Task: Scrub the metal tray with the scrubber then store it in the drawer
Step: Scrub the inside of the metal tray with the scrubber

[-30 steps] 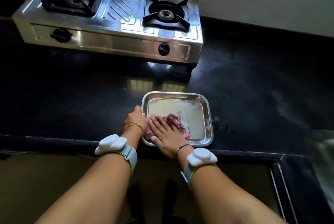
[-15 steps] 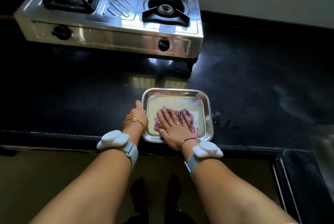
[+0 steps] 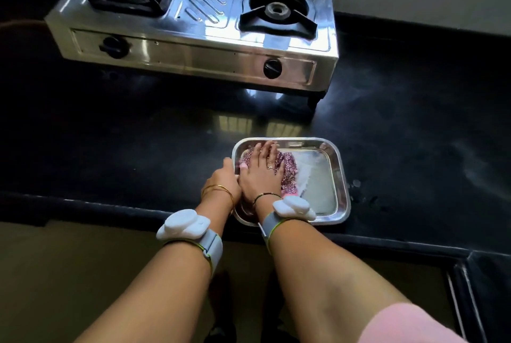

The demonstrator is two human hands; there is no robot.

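A shiny rectangular metal tray (image 3: 339,176) sits on the black counter near its front edge. My right hand (image 3: 262,170) lies flat inside the tray, pressing a purple and pink scrubber (image 3: 289,172) against the far left part of the tray floor. My left hand (image 3: 222,181) grips the tray's left rim, thumb over the edge. Soapy streaks show on the bare right half of the tray floor. Most of the scrubber is hidden under my palm and fingers.
A steel two-burner gas stove (image 3: 193,27) stands at the back of the black counter (image 3: 110,143). The counter's front edge (image 3: 83,204) runs just below the tray. A few water drops (image 3: 356,183) lie to the tray's right.
My right hand has slid the scrubber from the near part of the tray toward its far left corner. My left hand has stayed on the left rim.
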